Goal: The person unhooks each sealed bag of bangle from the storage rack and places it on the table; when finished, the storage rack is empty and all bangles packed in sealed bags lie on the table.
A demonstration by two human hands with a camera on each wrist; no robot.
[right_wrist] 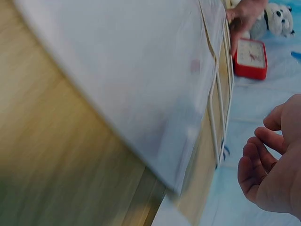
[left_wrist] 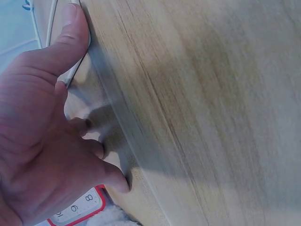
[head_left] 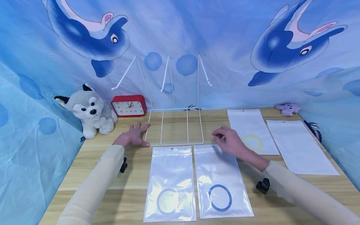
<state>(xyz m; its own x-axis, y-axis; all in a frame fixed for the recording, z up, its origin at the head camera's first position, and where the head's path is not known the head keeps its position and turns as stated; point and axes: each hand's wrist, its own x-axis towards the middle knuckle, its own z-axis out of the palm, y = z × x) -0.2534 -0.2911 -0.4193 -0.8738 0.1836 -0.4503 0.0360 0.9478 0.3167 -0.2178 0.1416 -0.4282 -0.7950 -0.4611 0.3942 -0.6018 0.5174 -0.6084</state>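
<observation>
A white wire rack [head_left: 187, 126] with three upright hooks stands at the back of the wooden table. My left hand [head_left: 134, 136] is spread at the rack's left side, its thumb touching the front corner; the left wrist view shows the thumb against the wire. Above the top edge of a white zip pouch [head_left: 217, 168] with a dark blue ring [head_left: 209, 197], my right hand [head_left: 231, 142] hovers. Its fingers curl loosely around nothing in the right wrist view. Beside that pouch lies another zip pouch [head_left: 172, 168] with a pale ring.
A husky plush [head_left: 108, 125] and a red clock [head_left: 142, 106] stand at the back left. Two more white pouches lie on the right, one [head_left: 242, 122] with a yellow ring, the other [head_left: 298, 143] beside it. A small purple plush [head_left: 291, 108] sits behind them.
</observation>
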